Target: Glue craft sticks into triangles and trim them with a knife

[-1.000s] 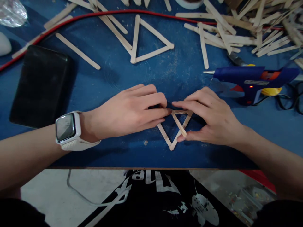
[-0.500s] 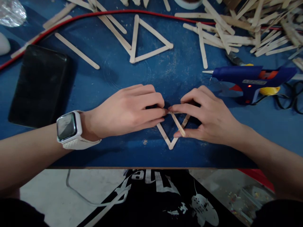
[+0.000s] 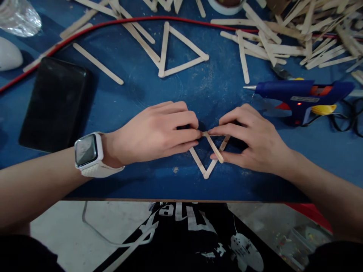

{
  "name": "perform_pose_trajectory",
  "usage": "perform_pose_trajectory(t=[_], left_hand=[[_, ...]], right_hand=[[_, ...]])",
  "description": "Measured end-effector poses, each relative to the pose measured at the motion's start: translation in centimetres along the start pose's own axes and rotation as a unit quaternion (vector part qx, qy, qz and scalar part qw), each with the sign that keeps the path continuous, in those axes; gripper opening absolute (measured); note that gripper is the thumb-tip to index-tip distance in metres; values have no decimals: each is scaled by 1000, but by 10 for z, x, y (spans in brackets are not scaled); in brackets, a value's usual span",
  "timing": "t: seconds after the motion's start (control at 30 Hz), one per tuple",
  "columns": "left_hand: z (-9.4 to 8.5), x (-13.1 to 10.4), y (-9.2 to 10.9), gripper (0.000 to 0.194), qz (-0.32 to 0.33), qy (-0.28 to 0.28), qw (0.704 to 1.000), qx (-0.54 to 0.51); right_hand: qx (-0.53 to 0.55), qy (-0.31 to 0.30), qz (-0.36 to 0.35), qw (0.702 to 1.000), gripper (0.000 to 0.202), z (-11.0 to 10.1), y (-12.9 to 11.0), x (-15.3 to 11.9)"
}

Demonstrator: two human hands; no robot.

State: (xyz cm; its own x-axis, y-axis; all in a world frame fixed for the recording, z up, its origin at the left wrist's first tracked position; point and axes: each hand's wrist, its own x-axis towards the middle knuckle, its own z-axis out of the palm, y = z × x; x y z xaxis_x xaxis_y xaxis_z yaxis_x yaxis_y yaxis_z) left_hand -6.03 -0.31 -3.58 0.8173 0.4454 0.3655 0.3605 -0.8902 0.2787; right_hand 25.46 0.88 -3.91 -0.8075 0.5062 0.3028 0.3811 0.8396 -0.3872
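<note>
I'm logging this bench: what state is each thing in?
Left hand: bent at near triangle, grip hidden
Right hand: holding slanting stick
Near triangle: partly covered by hands
Slanting stick: held, crossing near triangle
Far triangle: three-sided, untouched
Glue gun: light lit red, not held
Smartwatch: worn, screen hard to read
Black case: lying flat

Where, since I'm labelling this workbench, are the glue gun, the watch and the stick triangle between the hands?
Glue gun (image 3: 292,90): head view, on its blue body.
Watch (image 3: 86,150): head view, on its screen.
Triangle (image 3: 198,162): head view, on its left stick.
</note>
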Motion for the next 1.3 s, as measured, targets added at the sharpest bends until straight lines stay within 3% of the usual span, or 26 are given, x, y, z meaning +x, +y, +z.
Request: perform_pose_trajectory(t=[0.27,0.4,0.53,0.77,0.97,1.1,1.3], left_hand=[[3,3,6,17,-100,7,994,-45],[5,8,19,16,-173,39,983,-55],[9,10,26,12,-206,61,975,-57],[3,9,22,9,-194,118,969,-102],[5,7,24,11,-175,182,964,-78],[8,7,26,16,-152,182,971,-29],[8,7,25,7,-163,165,971,-66]], right_hand=[[13,66,60,996,14,2,-11,5],[33,70,90,993,12,4,-17,10],[48,63,106,991,9,2,-18,14],[218,69,210,951,17,-5,-27,25],[228,175,192,938,23,2,-34,32],[227,192,184,937,16,2,-36,28],[212,199,176,941,11,5,-30,24]])
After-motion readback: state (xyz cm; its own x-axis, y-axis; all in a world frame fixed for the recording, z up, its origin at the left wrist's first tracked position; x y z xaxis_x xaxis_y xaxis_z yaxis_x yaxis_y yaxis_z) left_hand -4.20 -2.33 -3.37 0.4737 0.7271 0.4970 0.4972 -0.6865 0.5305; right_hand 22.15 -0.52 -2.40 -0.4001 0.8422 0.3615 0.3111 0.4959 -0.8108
